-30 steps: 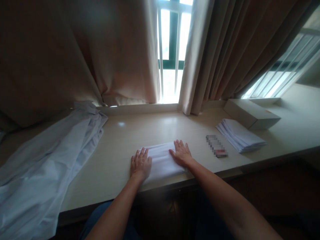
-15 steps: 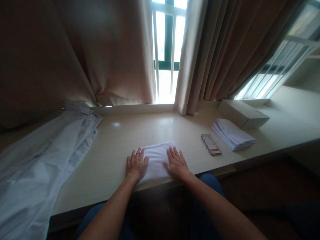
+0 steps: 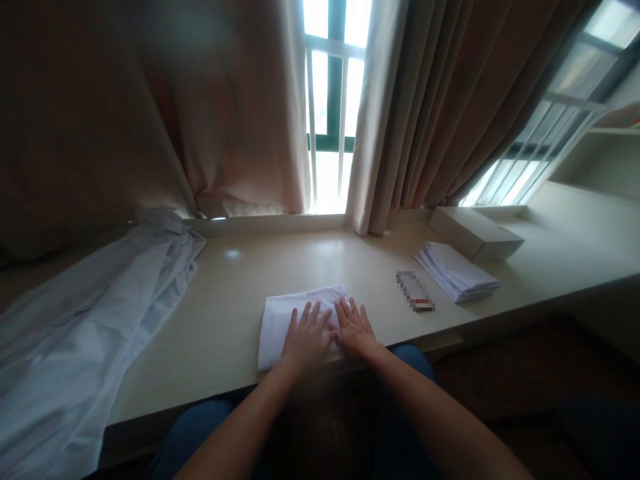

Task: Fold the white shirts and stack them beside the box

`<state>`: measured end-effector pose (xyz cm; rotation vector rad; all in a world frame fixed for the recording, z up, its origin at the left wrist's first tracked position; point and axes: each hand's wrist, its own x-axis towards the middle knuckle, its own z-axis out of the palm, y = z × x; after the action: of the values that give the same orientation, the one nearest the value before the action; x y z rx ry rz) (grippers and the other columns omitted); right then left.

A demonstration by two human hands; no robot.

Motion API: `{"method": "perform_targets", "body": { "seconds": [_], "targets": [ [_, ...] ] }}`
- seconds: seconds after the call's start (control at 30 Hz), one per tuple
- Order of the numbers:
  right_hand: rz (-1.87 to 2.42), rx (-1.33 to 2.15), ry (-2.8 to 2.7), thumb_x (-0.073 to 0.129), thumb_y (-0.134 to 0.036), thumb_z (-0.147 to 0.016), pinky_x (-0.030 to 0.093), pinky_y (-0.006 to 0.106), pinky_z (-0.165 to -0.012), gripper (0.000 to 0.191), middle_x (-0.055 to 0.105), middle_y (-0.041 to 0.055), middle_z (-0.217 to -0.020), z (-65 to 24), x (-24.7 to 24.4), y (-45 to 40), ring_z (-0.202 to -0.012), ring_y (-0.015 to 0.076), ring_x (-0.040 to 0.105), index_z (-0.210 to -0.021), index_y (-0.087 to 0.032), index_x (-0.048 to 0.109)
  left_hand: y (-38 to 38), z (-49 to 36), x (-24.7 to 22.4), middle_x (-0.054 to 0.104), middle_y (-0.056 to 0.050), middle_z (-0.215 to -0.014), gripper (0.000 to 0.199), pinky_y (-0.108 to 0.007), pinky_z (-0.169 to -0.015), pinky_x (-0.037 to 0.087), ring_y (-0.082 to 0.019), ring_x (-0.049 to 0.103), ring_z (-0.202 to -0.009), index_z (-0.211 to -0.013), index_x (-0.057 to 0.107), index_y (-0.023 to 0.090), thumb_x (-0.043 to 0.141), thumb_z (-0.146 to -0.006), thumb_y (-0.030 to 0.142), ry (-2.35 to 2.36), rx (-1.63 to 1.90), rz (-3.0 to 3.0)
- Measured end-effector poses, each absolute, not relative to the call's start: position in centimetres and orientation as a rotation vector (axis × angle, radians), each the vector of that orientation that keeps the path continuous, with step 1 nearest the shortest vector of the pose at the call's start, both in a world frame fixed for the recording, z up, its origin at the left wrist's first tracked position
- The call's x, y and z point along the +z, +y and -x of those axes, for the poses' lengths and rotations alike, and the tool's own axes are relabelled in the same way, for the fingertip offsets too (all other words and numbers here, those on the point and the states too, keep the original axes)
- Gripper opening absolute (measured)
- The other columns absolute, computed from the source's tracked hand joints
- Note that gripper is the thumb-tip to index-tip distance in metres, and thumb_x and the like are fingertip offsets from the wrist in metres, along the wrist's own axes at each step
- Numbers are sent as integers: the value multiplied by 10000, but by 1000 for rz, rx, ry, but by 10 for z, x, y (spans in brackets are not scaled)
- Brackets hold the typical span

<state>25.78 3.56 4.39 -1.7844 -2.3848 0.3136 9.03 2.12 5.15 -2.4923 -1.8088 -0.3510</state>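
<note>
A small folded white cloth (image 3: 280, 320) lies near the front edge of a pale wooden desk (image 3: 310, 260). My left hand (image 3: 305, 337) lies flat on the cloth's right part, fingers spread. Right beside it, my right hand (image 3: 354, 327) also presses flat on the cloth's right end. The two hands nearly touch. Neither hand grips anything.
A large crumpled white sheet (image 3: 85, 320) covers the desk's left side. A pixelated small flat object (image 3: 415, 291), a stack of folded white cloths (image 3: 457, 271) and a white box (image 3: 475, 233) sit at the right. Brown curtains (image 3: 450, 100) and a barred window (image 3: 333, 113) stand behind.
My left hand has slid from the cloth's left end to its right part, next to my right hand. The cloth's left part now shows. The view shifted slightly.
</note>
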Motion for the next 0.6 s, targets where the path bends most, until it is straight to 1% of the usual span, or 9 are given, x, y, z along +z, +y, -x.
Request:
{"method": "perform_targets", "body": {
  "seconds": [0.07,0.17,0.23,0.33,0.4,0.5,0.57,0.6],
  "targets": [
    [1786,300,-2393,223,-578,-943,11,515,-1144,700,38,27,-1581,-258,44,35,-1445,270,-62,-1521,-197,121,13,-92,44,266,-9,-1547,598,-527,-1161,34,-285,122,-1446,-1431,366,357,412,-873,565,-1818,-334,2526],
    [1791,279,-2390,233,-572,-945,17,514,-1145,694,46,30,-1581,-259,43,34,-1446,263,-52,-1522,-206,113,6,-73,30,238,-30,-1557,645,-558,-1148,45,-324,105,-1444,-1433,357,371,441,-842,615,-1870,-375,2438],
    [1787,277,-2384,248,-570,-944,28,520,-1145,696,57,35,-1580,-259,41,35,-1447,270,-35,-1521,-203,118,3,-54,21,235,-53,-1557,678,-573,-1140,78,-342,118,-1439,-1433,356,368,453,-822,646,-1876,-416,2378],
    [1754,243,-2371,279,-563,-942,50,538,-1141,699,79,50,-1578,-258,39,36,-1446,290,-11,-1517,-188,150,0,-26,8,222,-110,-1557,735,-577,-1120,172,-353,177,-1425,-1455,323,327,468,-812,654,-1820,-472,2349],
    [1699,163,-2368,299,-548,-943,44,548,-1140,693,96,63,-1575,-258,38,34,-1446,295,-6,-1513,-174,173,-6,-12,3,201,-143,-1558,777,-573,-1106,219,-356,203,-1417,-1474,285,290,495,-810,633,-1758,-499,2352],
    [1550,29,-2408,302,-522,-954,19,548,-1146,661,158,87,-1565,-264,37,21,-1448,278,18,-1499,-157,224,-20,0,1,166,-162,-1563,874,-566,-1103,246,-368,185,-1420,-1493,235,233,574,-773,595,-1672,-509,2378],
    [1413,-9,-2484,351,-537,-937,44,534,-1154,678,199,107,-1554,-272,35,8,-1448,273,35,-1485,-147,266,-32,4,4,148,-166,-1566,948,-558,-1106,256,-376,163,-1423,-1499,213,196,635,-731,559,-1614,-493,2422],
    [1345,-15,-2526,408,-554,-912,70,527,-1157,717,203,121,-1551,-277,34,0,-1447,280,36,-1480,-137,277,-38,6,6,150,-166,-1566,950,-552,-1108,262,-374,162,-1424,-1500,208,186,653,-727,512,-1584,-476,2446]
  ]
}}
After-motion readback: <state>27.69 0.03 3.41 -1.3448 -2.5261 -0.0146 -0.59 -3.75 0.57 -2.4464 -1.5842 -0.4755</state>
